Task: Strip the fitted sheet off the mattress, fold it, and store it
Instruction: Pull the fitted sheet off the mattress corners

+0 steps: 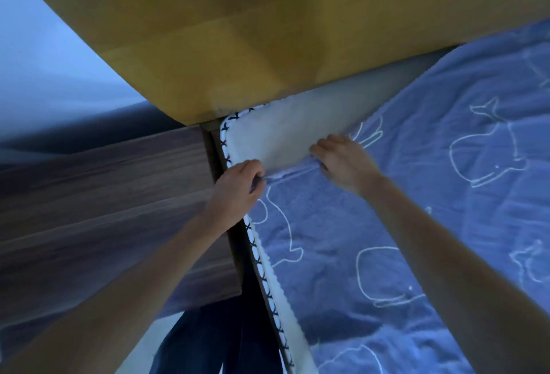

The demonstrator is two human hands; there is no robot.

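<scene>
Only one corner's off so far: left hand (238, 186) and right hand (345, 162) pinch the fitted sheet (387, 239) by its edge, mattress (276, 135) bare just beyond them.

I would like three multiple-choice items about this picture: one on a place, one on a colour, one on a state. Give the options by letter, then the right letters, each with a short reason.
1. Where is the mattress bare?
A. At the corner beside the yellow headboard
B. In the middle of the bed
C. Nowhere, it is fully covered

2. What colour is the fitted sheet?
A. Plain white
B. Blue with white whale outlines
C. Green with stripes

3. What are the left hand and the right hand doing?
A. Both grip the sheet's bunched edge
B. Both lie flat and open
C. Only the left hand holds the sheet

Answers:
1 A: white mattress shows only at that corner.
2 B: the cloth is blue with whales drawn in white lines.
3 A: the fingers of both hands curl round the edge.
</scene>
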